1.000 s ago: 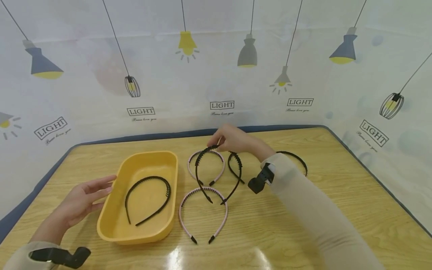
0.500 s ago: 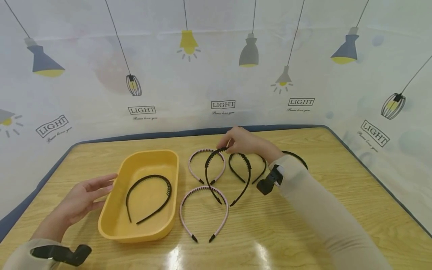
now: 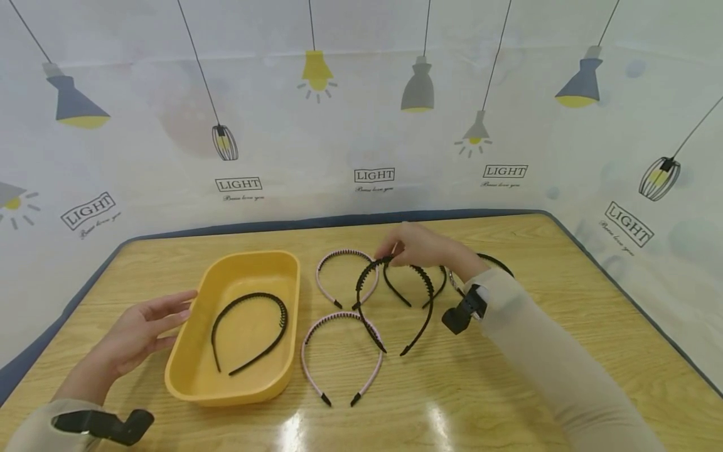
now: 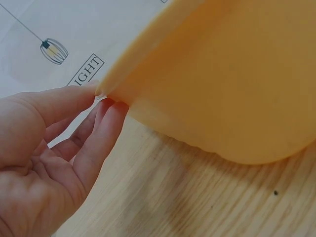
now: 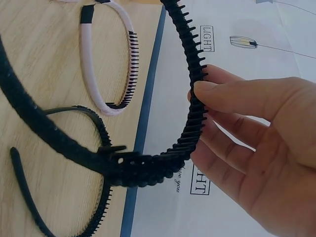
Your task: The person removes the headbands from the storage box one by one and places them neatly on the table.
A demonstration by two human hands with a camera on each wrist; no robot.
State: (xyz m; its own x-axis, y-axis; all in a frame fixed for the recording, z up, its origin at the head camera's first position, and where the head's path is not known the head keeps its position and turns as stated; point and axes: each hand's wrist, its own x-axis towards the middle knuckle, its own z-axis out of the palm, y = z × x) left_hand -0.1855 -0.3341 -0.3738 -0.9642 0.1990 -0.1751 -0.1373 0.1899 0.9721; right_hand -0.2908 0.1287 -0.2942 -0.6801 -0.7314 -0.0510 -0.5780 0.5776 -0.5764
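Note:
My right hand point(image 3: 420, 243) pinches a black toothed headband point(image 5: 148, 168) at its top between thumb and fingers. That headband hangs with its two ends down, overlapping the pink headbands in the head view. My left hand point(image 3: 132, 333) grips the left rim of a yellow plastic tray point(image 3: 231, 397), thumb on one side and fingers on the other in the left wrist view. Inside the tray lies one black headband point(image 3: 282, 314). On the table, right of the tray, lie a nearer pink headband point(image 3: 344, 315) and a farther pink headband point(image 5: 87, 64).
Behind the held headband, another black headband point(image 5: 103, 197) lies on the wooden table point(image 3: 452, 402). Farther right, a dark headband point(image 3: 497, 260) is partly hidden by my right wrist. A white backdrop point(image 3: 361, 125) printed with lamps rises at the table's back edge.
My right hand has moved right and slightly down with the black headband, away from the tray. The left hand keeps its grip on the tray.

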